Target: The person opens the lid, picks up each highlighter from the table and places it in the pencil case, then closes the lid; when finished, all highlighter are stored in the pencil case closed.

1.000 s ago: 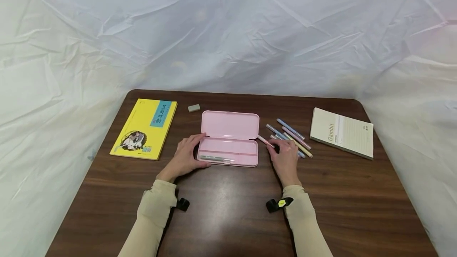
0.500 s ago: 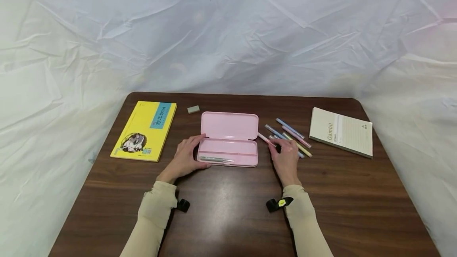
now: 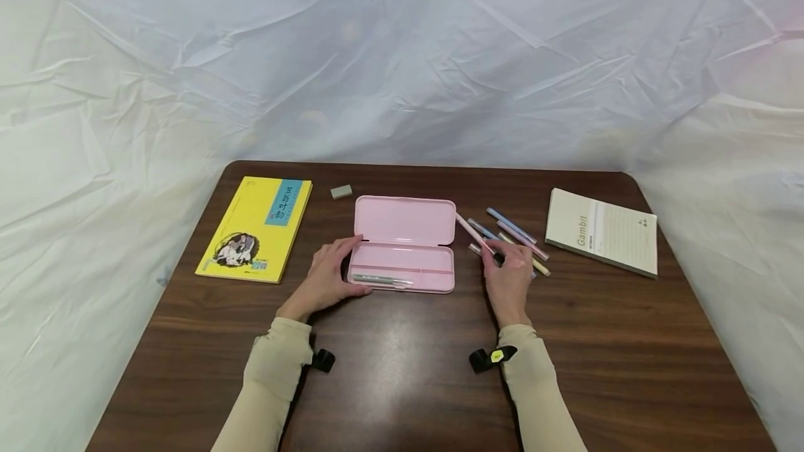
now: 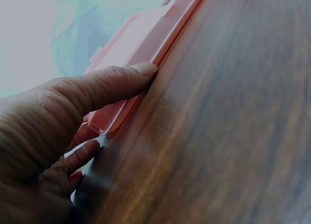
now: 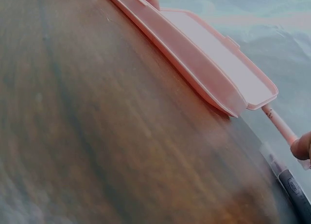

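Observation:
A pink pencil case [image 3: 403, 255] lies with its lid [image 3: 405, 220] raised back, and a grey pen [image 3: 380, 280] lies in its front compartment. My left hand [image 3: 323, 279] grips the case's left end, its thumb [image 4: 124, 83] along the front wall. Just right of the case, my right hand [image 3: 510, 277] pinches a slim pink pen [image 3: 470, 230] that slants up and left towards the lid's corner. Under and beyond that hand lies a loose pile of several pens [image 3: 518, 232]. In the right wrist view, a dark pen with a clear cap [image 5: 291, 185] lies below the pink one.
A yellow book [image 3: 254, 229] lies on the left of the dark wooden table [image 3: 389, 382]. Behind the pencil case sits a small grey eraser [image 3: 341, 192]. On the right is a cream notebook [image 3: 601, 232]. Pale fabric [image 3: 402, 89] hangs behind the table.
My right hand has shifted slightly right, and the pink pen in it has swung steeper, its far end moving up the table. My left hand keeps its place on the case.

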{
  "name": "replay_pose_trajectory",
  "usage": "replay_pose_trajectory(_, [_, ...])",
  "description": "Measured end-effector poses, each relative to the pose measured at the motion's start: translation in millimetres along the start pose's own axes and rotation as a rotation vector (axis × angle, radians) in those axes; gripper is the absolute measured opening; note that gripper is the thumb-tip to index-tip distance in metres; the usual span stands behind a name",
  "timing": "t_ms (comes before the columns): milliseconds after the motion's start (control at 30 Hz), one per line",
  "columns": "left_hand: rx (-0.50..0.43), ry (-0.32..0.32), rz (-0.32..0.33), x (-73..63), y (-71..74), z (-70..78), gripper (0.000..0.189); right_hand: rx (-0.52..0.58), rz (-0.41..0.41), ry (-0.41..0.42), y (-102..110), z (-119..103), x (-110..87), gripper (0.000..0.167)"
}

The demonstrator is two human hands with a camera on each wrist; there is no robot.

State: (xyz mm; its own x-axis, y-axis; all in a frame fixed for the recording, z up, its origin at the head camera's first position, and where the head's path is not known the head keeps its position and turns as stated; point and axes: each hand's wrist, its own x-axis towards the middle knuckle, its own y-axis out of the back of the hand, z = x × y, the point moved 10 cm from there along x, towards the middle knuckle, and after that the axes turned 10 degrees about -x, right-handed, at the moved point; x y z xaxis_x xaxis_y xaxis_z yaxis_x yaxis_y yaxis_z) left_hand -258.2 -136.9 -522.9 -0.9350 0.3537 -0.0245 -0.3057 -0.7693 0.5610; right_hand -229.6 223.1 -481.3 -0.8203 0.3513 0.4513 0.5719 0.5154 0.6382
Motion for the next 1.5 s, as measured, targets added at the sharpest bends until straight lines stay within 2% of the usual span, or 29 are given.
replay_pose_trajectory(100, [0.000,-0.003,0.000,0.8,-0.2,-0.6,0.103,0.033,0.039,-0.002,4.7,-0.1,-0.1,0.016])
replay_pose_trajectory(333, [0.002,-0.010,-0.003,1.3,-0.5,-1.0,0.103,0.091,0.188,0.040,15.5,0.5,-0.7,0.016])
replay_pose_trajectory(467, [0.001,-0.014,-0.001,0.9,-0.2,-0.9,0.103,0.098,0.206,0.066,17.4,-3.8,-1.9,0.016])
replay_pose_trajectory(700, [0.001,-0.013,0.000,-0.4,1.1,-1.4,0.103,0.182,0.160,0.158,15.3,-19.1,-4.9,0.011])
replay_pose_trajectory(967, [0.006,-0.023,0.000,0.3,0.7,-0.2,0.103,0.264,0.087,0.239,9.1,-32.4,-9.9,0.020])
replay_pose_trajectory(1300, [0.014,-0.029,0.001,1.5,0.0,1.4,0.103,0.323,-0.050,0.356,-13.5,-63.2,-29.5,0.024])
replay_pose_trajectory(1500, [0.012,-0.031,0.006,0.4,0.9,2.6,0.104,0.331,-0.131,0.373,-28.2,-77.3,-39.2,0.019])
